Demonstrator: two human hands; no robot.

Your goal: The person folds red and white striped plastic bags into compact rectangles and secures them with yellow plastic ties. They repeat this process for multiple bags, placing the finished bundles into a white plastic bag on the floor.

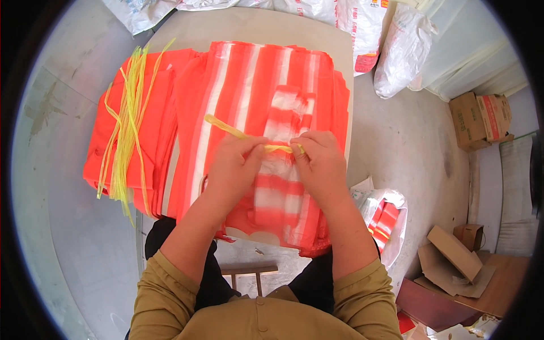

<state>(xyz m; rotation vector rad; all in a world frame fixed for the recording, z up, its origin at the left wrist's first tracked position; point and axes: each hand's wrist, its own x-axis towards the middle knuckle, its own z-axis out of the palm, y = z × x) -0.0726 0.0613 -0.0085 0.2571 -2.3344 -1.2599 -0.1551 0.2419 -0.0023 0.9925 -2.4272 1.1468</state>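
A folded bundle of red-and-white striped plastic bags (277, 192) lies on a larger stack of the same bags (226, 85). Across its upper part runs a yellow plastic tie strip (277, 148). My left hand (235, 164) pinches the strip at the bundle's left edge, and a loose end sticks out past it to the upper left. On the right edge, my right hand (320, 161) grips the strip between thumb and fingers, with a short tip showing. Whether the strip passes under the bundle is hidden.
Loose yellow strips (127, 119) lie on a red stack (105, 153) at the left of the table (243, 21). A white sack (401, 226) holding striped bundles stands on the floor at right. Cardboard boxes (481, 122) and filled white sacks (405, 51) are beyond.
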